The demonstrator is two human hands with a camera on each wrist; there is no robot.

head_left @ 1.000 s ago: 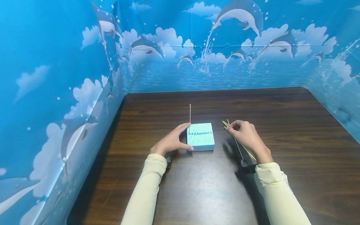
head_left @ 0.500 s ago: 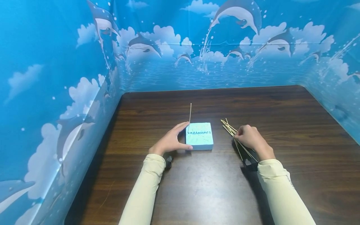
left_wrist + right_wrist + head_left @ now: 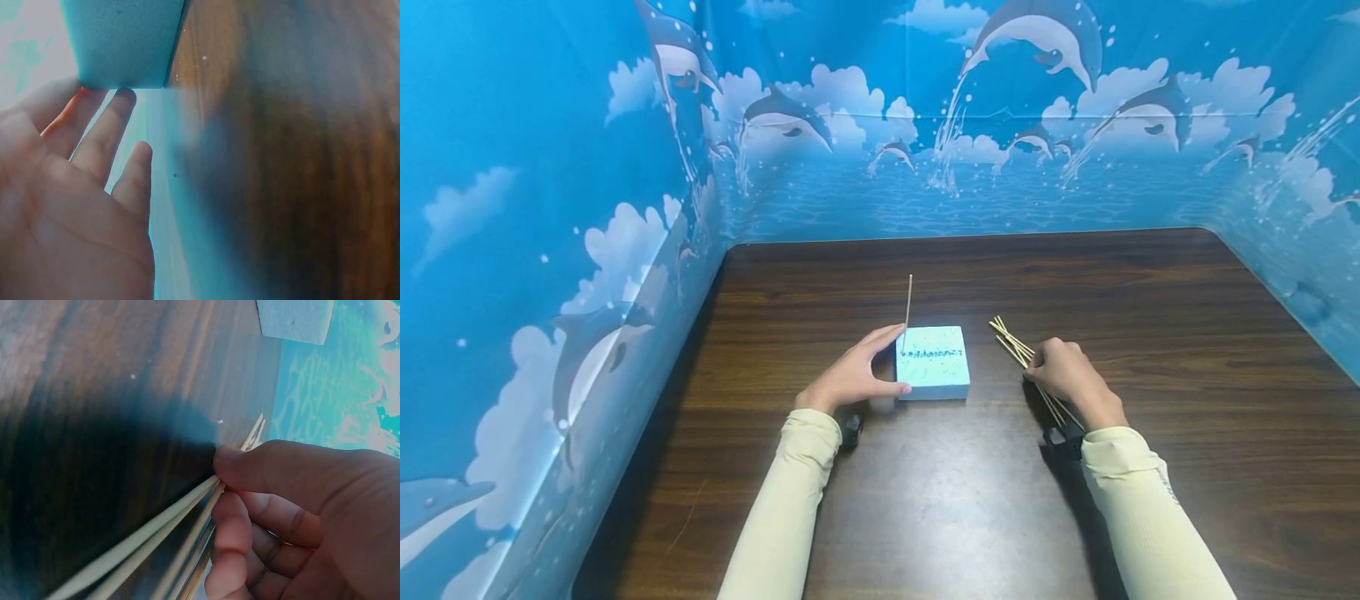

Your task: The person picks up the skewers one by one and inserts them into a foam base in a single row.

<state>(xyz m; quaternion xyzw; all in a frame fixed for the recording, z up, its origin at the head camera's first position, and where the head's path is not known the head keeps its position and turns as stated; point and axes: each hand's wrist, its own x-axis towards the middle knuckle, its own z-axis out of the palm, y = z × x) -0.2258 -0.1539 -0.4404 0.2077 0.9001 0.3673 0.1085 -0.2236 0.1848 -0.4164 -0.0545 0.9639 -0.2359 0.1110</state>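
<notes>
A light blue foam block [image 3: 934, 367], its top marked by a dark row of pits, sits on the table. One thin wooden stick [image 3: 908, 304] stands nearly upright at the block's left end. My left hand [image 3: 855, 375] holds the block by its left side, thumb at the front corner and fingers at the back; the left wrist view shows fingertips against the block [image 3: 128, 44]. To the right, my right hand [image 3: 1070, 375] pinches thin wooden sticks [image 3: 1015, 343] between thumb and fingers. Several stick lengths [image 3: 144, 540] fan out below that grip in the right wrist view.
The dark wood-grain table [image 3: 925, 500] carries the block and sticks. A blue dolphin-print curtain [image 3: 850, 183] closes off its back and sides. Dark wrist devices sit under both wrists, the left one [image 3: 852, 433] near the tabletop.
My right hand has shifted slightly right and nearer to me along the sticks, baring more of their far ends. My left hand stays at the block, and the upright stick leans slightly more right.
</notes>
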